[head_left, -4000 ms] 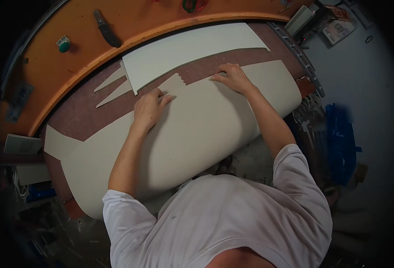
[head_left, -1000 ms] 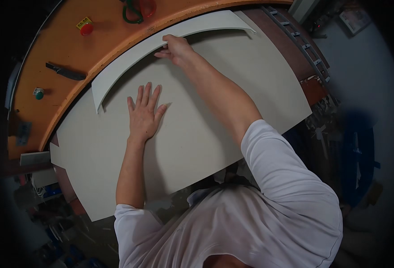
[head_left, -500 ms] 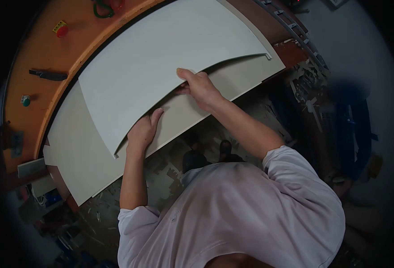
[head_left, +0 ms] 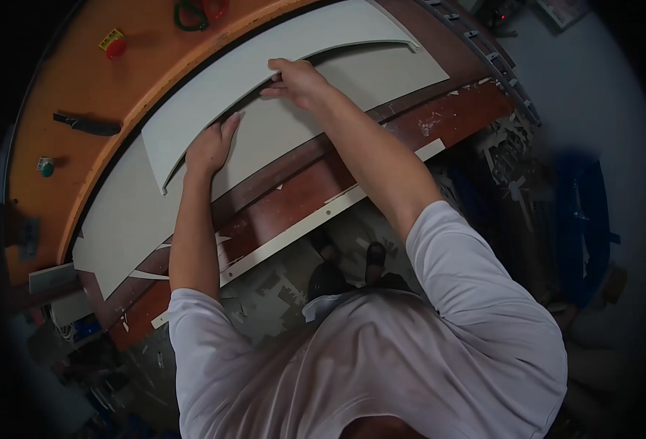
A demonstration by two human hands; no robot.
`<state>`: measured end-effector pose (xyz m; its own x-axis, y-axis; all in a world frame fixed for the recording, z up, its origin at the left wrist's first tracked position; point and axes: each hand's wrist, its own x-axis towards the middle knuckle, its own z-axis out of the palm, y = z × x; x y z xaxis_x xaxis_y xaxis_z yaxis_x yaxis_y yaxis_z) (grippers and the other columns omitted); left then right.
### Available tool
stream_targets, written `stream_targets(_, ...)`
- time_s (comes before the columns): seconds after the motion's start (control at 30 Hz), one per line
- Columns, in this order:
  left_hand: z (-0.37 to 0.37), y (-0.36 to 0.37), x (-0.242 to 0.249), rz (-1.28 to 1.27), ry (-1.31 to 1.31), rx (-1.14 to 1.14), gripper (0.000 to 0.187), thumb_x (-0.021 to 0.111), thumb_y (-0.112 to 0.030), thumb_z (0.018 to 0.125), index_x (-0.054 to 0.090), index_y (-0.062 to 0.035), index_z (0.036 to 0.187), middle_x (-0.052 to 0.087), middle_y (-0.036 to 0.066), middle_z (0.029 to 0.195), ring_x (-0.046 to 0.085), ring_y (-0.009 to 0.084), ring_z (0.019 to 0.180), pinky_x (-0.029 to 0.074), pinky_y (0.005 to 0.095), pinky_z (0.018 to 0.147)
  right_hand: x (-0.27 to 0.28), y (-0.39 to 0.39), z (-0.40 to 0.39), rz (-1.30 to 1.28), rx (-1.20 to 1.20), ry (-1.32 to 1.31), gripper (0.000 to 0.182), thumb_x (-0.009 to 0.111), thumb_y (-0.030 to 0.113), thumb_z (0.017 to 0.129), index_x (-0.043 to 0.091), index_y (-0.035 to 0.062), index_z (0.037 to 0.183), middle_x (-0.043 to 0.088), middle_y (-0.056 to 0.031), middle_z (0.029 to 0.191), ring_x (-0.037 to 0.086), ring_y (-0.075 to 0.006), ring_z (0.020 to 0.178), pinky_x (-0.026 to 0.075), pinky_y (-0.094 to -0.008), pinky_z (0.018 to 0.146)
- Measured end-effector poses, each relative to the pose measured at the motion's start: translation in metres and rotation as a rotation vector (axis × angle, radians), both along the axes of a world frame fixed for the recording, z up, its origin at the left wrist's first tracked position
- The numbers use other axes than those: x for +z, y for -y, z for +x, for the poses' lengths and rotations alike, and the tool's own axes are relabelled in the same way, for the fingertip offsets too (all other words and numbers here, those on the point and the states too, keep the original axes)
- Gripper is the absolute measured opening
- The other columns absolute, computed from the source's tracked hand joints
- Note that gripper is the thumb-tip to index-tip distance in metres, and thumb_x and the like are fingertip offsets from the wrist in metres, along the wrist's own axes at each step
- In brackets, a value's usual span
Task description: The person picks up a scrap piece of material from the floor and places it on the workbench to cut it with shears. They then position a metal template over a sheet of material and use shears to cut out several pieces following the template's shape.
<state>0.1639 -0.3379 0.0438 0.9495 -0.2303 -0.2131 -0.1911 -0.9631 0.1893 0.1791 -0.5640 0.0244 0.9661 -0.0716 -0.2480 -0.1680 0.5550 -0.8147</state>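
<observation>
Top sheet (head_left: 264,66) runs long axis 8-to-2 o'clock across lower sheet (head_left: 129,212); right hand (head_left: 297,80) pinches its near edge, left hand (head_left: 209,146) flat at its 8 o'clock end.

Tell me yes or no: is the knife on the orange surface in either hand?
No. The knife lies alone on the orange surface, while both hands rest on the pale sheets.

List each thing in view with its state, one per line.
Upper sheet: lying on the lower one, both hands on its near edge.
Lower sheet: flat on the table.
Left hand: pressed on the sheets, fingers together.
Right hand: pinching the upper sheet's edge.
Knife: lying on the orange bench.
Red button: cannot tell whether pressed.
</observation>
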Motion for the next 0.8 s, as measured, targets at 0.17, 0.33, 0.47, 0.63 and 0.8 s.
stream_targets(0.17,0.003,-0.010,-0.035,-0.211,0.396,-0.191,0.050,0.046,-0.045,0.102,0.065,-0.0085,0.130,0.067,0.021,0.127,0.061,0.0426,0.118,0.047,0.0482,0.101,0.007,0.002,-0.036,0.014,0.000,0.001,0.036,0.064,0.022,0.097,0.056,-0.0104,0.111,0.054,-0.0132,0.100,0.065,-0.0298,0.090,0.063,-0.0434,0.086)
stream_targets(0.33,-0.035,-0.001,-0.029,-0.203,0.223,-0.200,0.043,0.053,-0.038,0.100,0.067,-0.0067,0.127,0.067,0.020,0.126,0.062,0.0413,0.117,0.049,0.0478,0.100,-0.004,0.018,-0.086,-0.026,0.003,-0.058,0.038,0.064,0.024,0.097,0.058,-0.0085,0.116,0.059,-0.0120,0.100,0.065,-0.0263,0.092,0.062,-0.0412,0.086)
stream_targets(0.47,-0.091,0.017,-0.014,-0.196,0.169,-0.203,0.069,0.042,-0.061,0.101,0.061,-0.0014,0.132,0.062,0.028,0.130,0.057,0.0438,0.123,0.046,0.0491,0.102,-0.004,0.023,-0.093,-0.037,-0.025,-0.053,0.036,0.066,0.024,0.093,0.061,-0.0063,0.111,0.058,-0.0089,0.094,0.062,-0.0220,0.087,0.062,-0.0409,0.082)
stream_targets(0.63,-0.070,0.026,-0.017,-0.122,0.121,-0.151,0.080,0.036,-0.068,0.100,0.056,0.0002,0.136,0.061,0.030,0.130,0.057,0.0451,0.123,0.046,0.0495,0.103,-0.006,0.031,-0.069,-0.046,0.030,-0.089,0.036,0.066,0.025,0.095,0.061,-0.0060,0.113,0.057,-0.0091,0.098,0.060,-0.0202,0.089,0.063,-0.0417,0.081)
stream_targets(0.8,-0.046,0.037,-0.014,-0.191,0.189,-0.117,0.084,0.037,-0.073,0.098,0.065,0.0000,0.129,0.064,0.029,0.127,0.059,0.0444,0.121,0.046,0.0489,0.102,-0.002,0.041,-0.034,0.057,0.025,-0.069,0.033,0.065,0.021,0.096,0.057,-0.0077,0.111,0.053,-0.0111,0.097,0.062,-0.0252,0.087,0.064,-0.0442,0.083)
